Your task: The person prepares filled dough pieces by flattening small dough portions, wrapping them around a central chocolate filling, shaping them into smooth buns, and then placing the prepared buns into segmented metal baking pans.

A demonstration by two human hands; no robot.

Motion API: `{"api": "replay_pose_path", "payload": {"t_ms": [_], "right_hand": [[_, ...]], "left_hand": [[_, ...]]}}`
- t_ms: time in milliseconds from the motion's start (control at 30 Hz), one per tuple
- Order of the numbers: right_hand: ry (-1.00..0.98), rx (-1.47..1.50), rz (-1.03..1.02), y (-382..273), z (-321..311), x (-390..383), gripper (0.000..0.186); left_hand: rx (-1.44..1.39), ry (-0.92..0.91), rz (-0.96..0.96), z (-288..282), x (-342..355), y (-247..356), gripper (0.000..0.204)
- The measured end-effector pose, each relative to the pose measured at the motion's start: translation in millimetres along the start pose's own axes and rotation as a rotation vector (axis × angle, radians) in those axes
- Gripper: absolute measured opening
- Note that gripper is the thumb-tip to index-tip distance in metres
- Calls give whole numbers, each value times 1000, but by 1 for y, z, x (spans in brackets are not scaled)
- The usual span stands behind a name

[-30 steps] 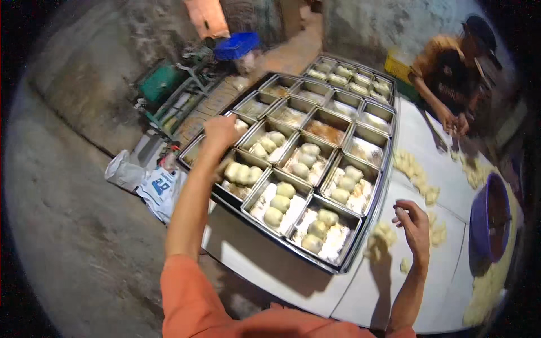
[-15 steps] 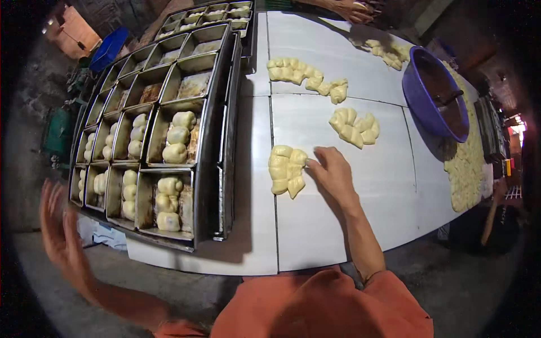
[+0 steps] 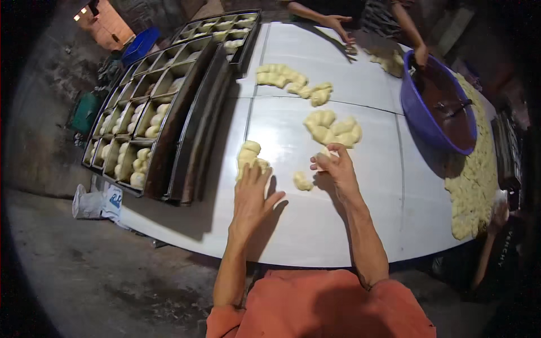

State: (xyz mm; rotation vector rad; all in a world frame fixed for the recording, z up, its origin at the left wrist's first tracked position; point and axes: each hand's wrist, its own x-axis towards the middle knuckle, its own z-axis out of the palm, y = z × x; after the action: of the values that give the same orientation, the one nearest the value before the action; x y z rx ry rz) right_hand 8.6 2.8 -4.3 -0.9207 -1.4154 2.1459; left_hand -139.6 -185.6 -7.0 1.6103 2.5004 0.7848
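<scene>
My left hand (image 3: 251,197) lies with its fingers spread and thumb apart, fingertips over a cluster of pale yellow dough pieces (image 3: 248,151) and partly covering it. Raised above the table, my right hand (image 3: 340,172) pinches a small piece of dough (image 3: 323,159) between thumb and fingers. A single dough lump (image 3: 302,181) rests on the white tabletop (image 3: 287,225) between my hands. Just beyond the right hand sits a curved group of dough pieces (image 3: 332,129). Another row of dough pieces (image 3: 280,76) lies farther back.
Linked metal loaf tins (image 3: 155,107), several with dough balls inside, stand stacked at left. More tins (image 3: 225,34) are behind them. A purple basin (image 3: 439,104) of brown filling stands right, with another person's hand (image 3: 421,56) at its rim. Flattened dough (image 3: 473,191) covers the right edge.
My left hand has come from beside the tins onto the near dough cluster. That cluster is now separated, with one lump apart and a piece in my right hand. Another person's hand has reached the basin.
</scene>
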Motion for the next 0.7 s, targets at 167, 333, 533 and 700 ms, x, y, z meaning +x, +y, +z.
{"api": "replay_pose_path", "payload": {"t_ms": [167, 333, 533, 700], "right_hand": [[-5, 182, -59, -19, -43, -50, 55], [-62, 119, 56, -13, -60, -70, 39], [208, -63, -96, -22, -83, -77, 21], [254, 87, -282, -26, -82, -77, 26]], "left_hand": [[-516, 35, -284, 22, 17, 87, 55], [-671, -55, -186, 43, 37, 128, 37], [-817, -214, -125, 63, 51, 135, 38], [-974, 103, 53, 81, 75, 175, 58]]}}
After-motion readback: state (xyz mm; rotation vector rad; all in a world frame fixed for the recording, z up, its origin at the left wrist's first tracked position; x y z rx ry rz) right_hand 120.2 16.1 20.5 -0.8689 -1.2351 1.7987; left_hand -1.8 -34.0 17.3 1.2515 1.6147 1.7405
